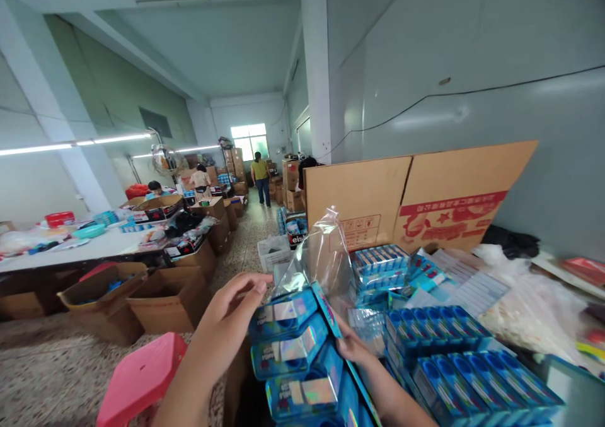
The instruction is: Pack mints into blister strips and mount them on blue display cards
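Observation:
In front of me a stack of small blue printed boxes (295, 351) is tilted toward me. A clear plastic bag (326, 250) stands up from their far end; whether it encloses the boxes is hard to tell. My left hand (231, 307) is at the bag's left edge, fingers bent and tips pinched together at the film. With fingers wrapped around the right side of the stack, my right hand (352, 345) presses on a flat blue card (325, 307) there. The right fingertips are partly hidden behind the card.
Rows of blue boxes (486, 383) and a wrapped pack (380, 266) lie to the right before an upright cardboard flap (359, 200). A pink stool (142, 376) and open cartons (165, 294) stand left. People work farther back; one person (261, 178) stands in the aisle.

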`<action>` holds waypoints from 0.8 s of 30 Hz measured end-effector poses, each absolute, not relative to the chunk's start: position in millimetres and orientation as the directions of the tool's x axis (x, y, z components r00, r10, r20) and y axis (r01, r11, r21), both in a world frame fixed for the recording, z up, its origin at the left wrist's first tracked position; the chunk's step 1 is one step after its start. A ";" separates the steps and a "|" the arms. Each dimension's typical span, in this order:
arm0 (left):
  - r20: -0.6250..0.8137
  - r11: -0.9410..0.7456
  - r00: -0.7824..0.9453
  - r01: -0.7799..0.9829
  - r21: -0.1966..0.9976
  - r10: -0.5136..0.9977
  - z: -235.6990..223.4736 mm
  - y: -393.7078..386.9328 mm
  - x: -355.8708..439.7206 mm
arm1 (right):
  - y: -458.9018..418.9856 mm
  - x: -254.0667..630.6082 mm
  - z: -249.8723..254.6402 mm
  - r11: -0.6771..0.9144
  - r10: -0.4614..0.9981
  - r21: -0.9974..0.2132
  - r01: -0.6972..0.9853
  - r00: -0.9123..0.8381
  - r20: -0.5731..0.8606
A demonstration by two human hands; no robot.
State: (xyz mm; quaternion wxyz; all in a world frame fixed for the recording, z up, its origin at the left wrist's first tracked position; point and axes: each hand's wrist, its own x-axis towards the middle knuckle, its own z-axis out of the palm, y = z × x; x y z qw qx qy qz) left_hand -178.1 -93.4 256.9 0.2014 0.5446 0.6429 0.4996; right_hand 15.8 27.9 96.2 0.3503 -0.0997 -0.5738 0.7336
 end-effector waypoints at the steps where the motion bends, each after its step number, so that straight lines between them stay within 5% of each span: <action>1: 0.227 -0.074 -0.296 0.449 0.891 0.928 255.5 -89.9 -182.0 | 35.2 15.9 93.2 -0.082 0.609 -0.920 -0.383 -0.750 0.258; 5: 0.085 -0.032 -0.180 0.276 0.961 0.980 251.9 -79.8 -189.8 | 50.8 18.9 86.6 -0.078 0.617 -0.920 -0.385 -0.743 0.259; 15: 0.249 -0.158 -0.070 0.599 0.785 0.966 267.0 -102.2 -184.1 | -13.7 30.7 133.8 -0.385 0.670 -0.760 -0.523 -0.725 0.160; 24: 0.324 -0.245 0.013 0.681 0.690 0.946 270.1 -107.8 -186.5 | -0.4 28.1 115.6 -0.353 0.666 -0.809 -0.471 -0.733 0.137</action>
